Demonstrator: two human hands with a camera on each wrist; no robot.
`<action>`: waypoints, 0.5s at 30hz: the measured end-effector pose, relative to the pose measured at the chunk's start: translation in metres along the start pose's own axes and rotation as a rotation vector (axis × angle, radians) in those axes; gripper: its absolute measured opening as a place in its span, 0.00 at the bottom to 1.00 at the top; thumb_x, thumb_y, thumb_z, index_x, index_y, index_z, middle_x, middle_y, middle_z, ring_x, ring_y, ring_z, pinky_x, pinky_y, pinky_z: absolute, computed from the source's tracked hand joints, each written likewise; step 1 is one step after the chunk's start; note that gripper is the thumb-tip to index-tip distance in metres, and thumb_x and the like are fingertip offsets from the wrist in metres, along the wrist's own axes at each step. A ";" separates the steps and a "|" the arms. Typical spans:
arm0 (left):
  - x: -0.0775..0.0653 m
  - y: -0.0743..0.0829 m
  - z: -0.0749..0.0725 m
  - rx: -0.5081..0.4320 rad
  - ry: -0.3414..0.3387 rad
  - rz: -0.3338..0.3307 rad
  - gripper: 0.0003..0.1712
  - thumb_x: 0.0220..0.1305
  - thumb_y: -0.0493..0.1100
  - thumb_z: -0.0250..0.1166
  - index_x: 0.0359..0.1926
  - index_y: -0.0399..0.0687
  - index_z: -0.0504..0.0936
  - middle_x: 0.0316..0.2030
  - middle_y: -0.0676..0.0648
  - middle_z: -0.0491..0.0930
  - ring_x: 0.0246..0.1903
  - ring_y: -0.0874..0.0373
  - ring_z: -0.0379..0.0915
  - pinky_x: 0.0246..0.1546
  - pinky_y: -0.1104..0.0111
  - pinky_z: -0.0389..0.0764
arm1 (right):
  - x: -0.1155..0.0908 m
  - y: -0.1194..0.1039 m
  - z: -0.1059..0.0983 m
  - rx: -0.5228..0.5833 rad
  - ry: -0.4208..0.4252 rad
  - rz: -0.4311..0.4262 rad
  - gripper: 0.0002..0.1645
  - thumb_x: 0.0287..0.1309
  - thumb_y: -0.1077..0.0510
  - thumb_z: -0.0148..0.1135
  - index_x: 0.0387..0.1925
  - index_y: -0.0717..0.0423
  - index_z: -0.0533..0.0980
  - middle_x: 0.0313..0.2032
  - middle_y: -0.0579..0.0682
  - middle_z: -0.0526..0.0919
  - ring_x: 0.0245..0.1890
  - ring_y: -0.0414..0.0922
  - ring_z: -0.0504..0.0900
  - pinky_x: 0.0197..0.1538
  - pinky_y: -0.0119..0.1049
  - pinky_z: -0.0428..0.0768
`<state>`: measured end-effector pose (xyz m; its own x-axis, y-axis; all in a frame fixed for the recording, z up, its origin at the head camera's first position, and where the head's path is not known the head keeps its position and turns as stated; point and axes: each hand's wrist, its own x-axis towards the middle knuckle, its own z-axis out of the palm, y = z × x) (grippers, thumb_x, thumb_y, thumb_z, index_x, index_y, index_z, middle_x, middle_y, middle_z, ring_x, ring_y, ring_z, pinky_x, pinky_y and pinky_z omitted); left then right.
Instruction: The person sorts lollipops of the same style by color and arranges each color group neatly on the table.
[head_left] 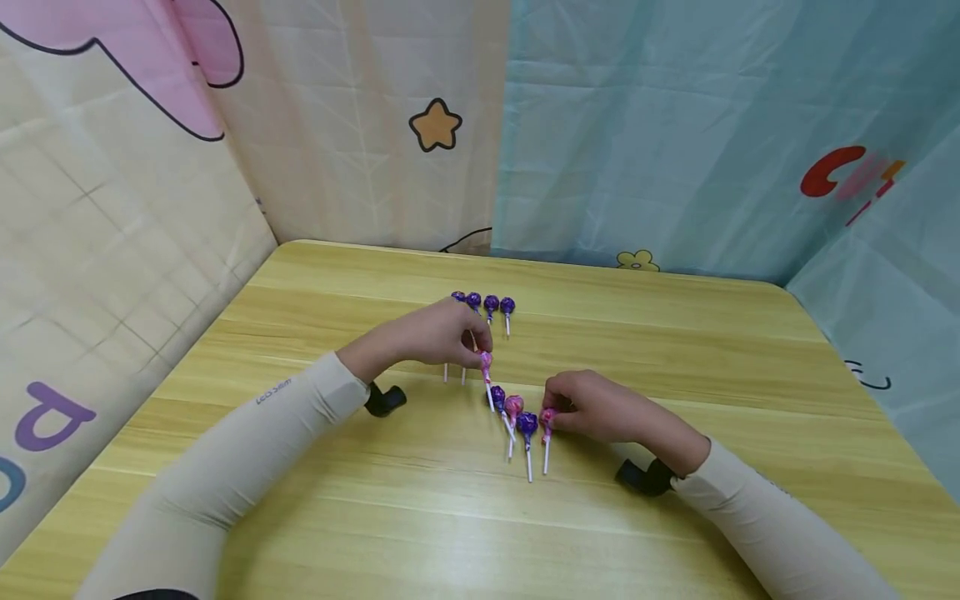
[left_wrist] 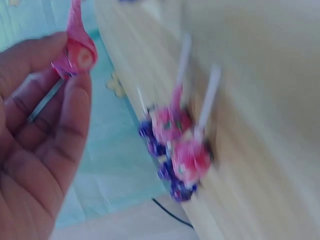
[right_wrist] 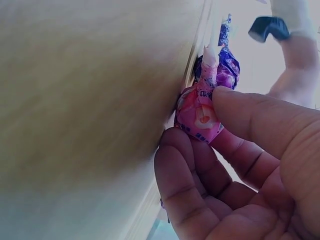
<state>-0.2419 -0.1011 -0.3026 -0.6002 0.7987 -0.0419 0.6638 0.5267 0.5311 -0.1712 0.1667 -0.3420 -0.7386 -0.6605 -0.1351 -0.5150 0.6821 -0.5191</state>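
Observation:
My left hand pinches a pink-wrapped lollipop by its head, its white stick slanting down. In the left wrist view that lollipop sits between thumb and fingertips, above the table. My right hand pinches another pink lollipop at the right end of a small group. Its head is between thumb and fingers in the right wrist view, close to the tabletop. Between the hands lie a purple lollipop, a pink one and a second purple one, sticks toward me.
Farther back, a row of purple lollipops lies behind my left hand, which partly covers it. Two pink lollipops lie before purple ones in the left wrist view. The wooden table meets printed curtains at its back edge.

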 end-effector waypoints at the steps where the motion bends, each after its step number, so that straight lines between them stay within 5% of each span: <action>1: 0.004 -0.003 -0.003 0.006 -0.008 0.001 0.02 0.62 0.40 0.70 0.35 0.47 0.86 0.31 0.55 0.83 0.32 0.64 0.79 0.35 0.71 0.79 | 0.000 0.000 0.000 -0.004 0.001 -0.004 0.08 0.64 0.62 0.65 0.30 0.49 0.76 0.28 0.41 0.74 0.29 0.39 0.71 0.31 0.33 0.72; 6: 0.024 -0.016 -0.011 0.019 -0.058 -0.011 0.04 0.65 0.41 0.68 0.39 0.47 0.86 0.32 0.52 0.83 0.30 0.59 0.81 0.30 0.69 0.80 | -0.001 0.002 -0.002 -0.026 0.005 -0.022 0.08 0.64 0.63 0.65 0.30 0.48 0.76 0.28 0.40 0.74 0.29 0.38 0.71 0.32 0.32 0.71; 15: 0.040 -0.035 -0.013 -0.012 -0.093 -0.024 0.04 0.65 0.41 0.68 0.39 0.47 0.87 0.32 0.53 0.84 0.33 0.60 0.79 0.38 0.69 0.80 | -0.001 0.000 -0.004 -0.037 -0.004 -0.016 0.08 0.64 0.62 0.65 0.31 0.48 0.76 0.28 0.40 0.73 0.28 0.38 0.71 0.31 0.32 0.71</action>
<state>-0.2943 -0.0914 -0.3119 -0.5710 0.8101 -0.1330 0.6443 0.5426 0.5390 -0.1725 0.1687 -0.3384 -0.7287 -0.6723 -0.1306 -0.5423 0.6829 -0.4895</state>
